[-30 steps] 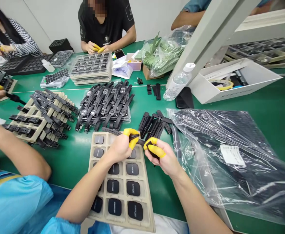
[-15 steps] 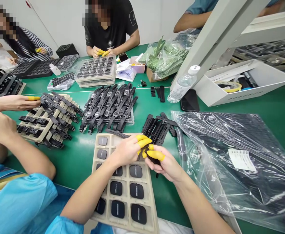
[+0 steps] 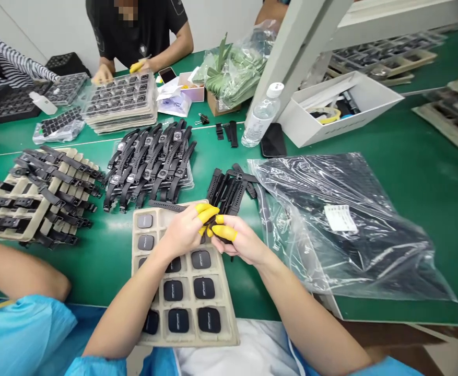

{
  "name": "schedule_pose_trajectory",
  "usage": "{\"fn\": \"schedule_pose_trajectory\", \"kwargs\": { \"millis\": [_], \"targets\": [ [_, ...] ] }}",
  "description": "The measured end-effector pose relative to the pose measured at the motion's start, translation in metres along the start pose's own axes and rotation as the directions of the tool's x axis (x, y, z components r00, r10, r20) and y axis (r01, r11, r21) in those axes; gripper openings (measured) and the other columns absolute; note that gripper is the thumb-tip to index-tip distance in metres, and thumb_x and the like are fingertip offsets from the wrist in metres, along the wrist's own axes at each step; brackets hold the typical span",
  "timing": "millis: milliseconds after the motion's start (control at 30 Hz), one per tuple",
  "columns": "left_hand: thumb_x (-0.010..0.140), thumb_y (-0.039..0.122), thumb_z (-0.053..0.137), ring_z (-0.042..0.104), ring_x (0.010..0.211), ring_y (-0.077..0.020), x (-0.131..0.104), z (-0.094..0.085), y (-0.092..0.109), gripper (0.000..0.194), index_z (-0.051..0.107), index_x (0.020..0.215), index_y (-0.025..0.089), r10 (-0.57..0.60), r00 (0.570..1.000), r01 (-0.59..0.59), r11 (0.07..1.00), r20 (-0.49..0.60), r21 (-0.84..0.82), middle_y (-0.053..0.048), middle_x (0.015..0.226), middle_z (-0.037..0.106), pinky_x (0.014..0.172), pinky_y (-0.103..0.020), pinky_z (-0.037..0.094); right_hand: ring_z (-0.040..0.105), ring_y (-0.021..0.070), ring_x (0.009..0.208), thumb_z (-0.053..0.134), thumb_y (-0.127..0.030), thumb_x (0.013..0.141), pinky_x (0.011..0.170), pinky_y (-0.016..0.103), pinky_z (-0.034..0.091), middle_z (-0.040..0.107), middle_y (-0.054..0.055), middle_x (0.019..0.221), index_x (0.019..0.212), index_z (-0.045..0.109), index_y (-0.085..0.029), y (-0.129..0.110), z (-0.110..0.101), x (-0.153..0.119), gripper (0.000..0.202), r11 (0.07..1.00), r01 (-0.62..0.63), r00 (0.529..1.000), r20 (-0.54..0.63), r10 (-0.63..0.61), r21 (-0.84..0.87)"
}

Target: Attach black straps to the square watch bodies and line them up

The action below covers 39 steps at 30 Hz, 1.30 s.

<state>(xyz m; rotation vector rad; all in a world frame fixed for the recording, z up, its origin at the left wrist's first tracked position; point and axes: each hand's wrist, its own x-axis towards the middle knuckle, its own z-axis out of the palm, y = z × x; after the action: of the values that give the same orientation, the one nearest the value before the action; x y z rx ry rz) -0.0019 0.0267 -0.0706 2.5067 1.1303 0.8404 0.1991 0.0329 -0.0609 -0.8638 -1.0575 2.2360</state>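
My left hand [image 3: 187, 230] and my right hand [image 3: 242, 239], with yellow finger covers, meet over the upper right of a beige tray [image 3: 231, 337]. Both are closed, pinching a black watch [image 3: 223, 241] between the fingertips; its shape is mostly hidden. Square black watch cases [image 3: 204, 288] lie face down in the tray's compartments, pale lettering showing on their backs. Just beyond my fingers, black watch straps [image 3: 224, 193] are heaped on the green table. One loose strap [image 3: 168, 206] rests across the tray's far edge.
Strapped watches fill a clear tray [image 3: 146, 167] and a beige rack [image 3: 36, 219] to the left. A plastic bag of black items [image 3: 354, 250] spreads out at right. Behind stand a bottle [image 3: 262, 117], a phone [image 3: 273, 140] and a white box [image 3: 310, 133]. A co-worker's arm [image 3: 21, 266] is near left.
The view has swung right, so everything appears further left. My hands stay together on the black watch. The neighbour's hands at the rack have left the view.
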Motion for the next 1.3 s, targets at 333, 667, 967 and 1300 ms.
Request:
{"fn": "schedule_pose_trajectory", "kwargs": {
  "millis": [333,667,967,1300],
  "targets": [
    [0.089,0.002,0.043,0.064,0.131,-0.0266,0.001,0.0,-0.001,0.057,0.054,0.144,0.017,0.01,0.999,-0.01,1.0,-0.037,0.021,-0.014,0.131,0.069,0.108,-0.044,0.059,0.021,0.0024,0.035,0.07,-0.043,0.084,0.034,0.017,0.014,0.06,-0.005,0.052,0.086,0.055,-0.019,0.001,0.0,0.002,0.029,0.999,0.029,0.999,-0.022,-0.028,0.028],
    [0.097,0.008,0.042,0.06,0.133,-0.0283,0.003,-0.001,0.002,0.058,0.045,0.153,0.019,0.008,1.0,-0.008,1.0,-0.005,0.018,-0.017,0.133,0.062,0.107,-0.046,0.058,0.016,0.0011,0.035,0.071,-0.041,0.079,0.033,0.015,0.008,0.058,-0.006,0.051,0.086,0.056,-0.019,-0.006,-0.004,0.003,0.028,0.988,0.009,0.998,-0.066,0.001,0.151],
    [0.104,0.022,0.044,0.058,0.13,-0.0322,0.005,-0.006,0.011,0.049,0.045,0.152,0.015,0.0,0.999,0.0,1.0,0.04,-0.007,-0.019,0.13,0.06,0.106,-0.053,0.056,0.017,0.0017,0.035,0.069,-0.04,0.077,0.034,0.015,0.011,0.053,-0.008,0.049,0.087,0.054,-0.02,-0.007,-0.001,0.002,0.027,0.997,-0.014,0.995,-0.097,0.021,0.074],
    [0.102,0.024,0.052,0.064,0.126,-0.03,0.006,-0.005,0.009,0.041,0.052,0.142,0.015,-0.018,0.999,0.019,1.0,0.03,-0.022,-0.018,0.128,0.068,0.101,-0.046,0.059,0.02,0.0032,0.036,0.07,-0.043,0.08,0.035,0.017,0.012,0.053,-0.008,0.05,0.086,0.055,-0.02,-0.004,-0.003,0.002,0.028,0.999,-0.011,0.996,-0.091,0.015,0.046]
  ]
}}
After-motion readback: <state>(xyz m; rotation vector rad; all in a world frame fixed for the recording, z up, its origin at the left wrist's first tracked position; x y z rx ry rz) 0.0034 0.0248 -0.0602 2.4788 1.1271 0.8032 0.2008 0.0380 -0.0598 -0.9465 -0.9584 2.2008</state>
